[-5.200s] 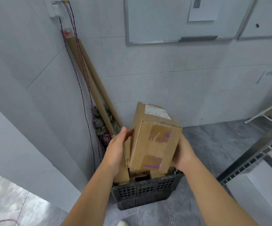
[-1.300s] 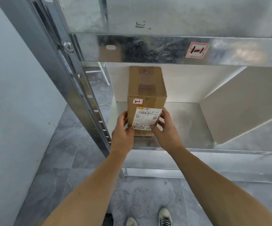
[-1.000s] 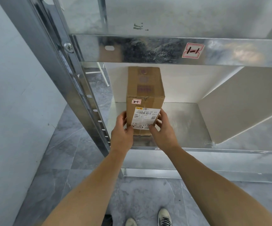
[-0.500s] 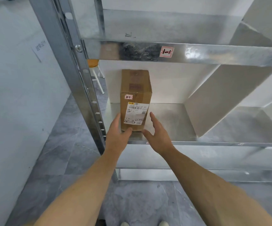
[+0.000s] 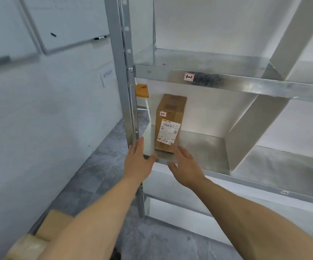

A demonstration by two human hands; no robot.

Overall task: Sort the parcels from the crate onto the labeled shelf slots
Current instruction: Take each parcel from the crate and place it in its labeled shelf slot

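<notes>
Head view: tall brown cardboard parcel (image 5: 170,121) upright at left front corner of galvanised steel shelf (image 5: 202,147). Left hand (image 5: 138,162) and right hand (image 5: 185,166) just before it, fingers straight and apart, holding nothing. Around, grey marbled floor tiles (image 5: 103,166), white tiled wall (image 5: 48,119).

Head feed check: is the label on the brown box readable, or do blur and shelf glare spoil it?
Head view: the white shipping label on the brown cardboard box is soft, fine print unreadable; glare streaks the galvanised metal shelf beam above; the white wall at left is smeared with blur.
</notes>
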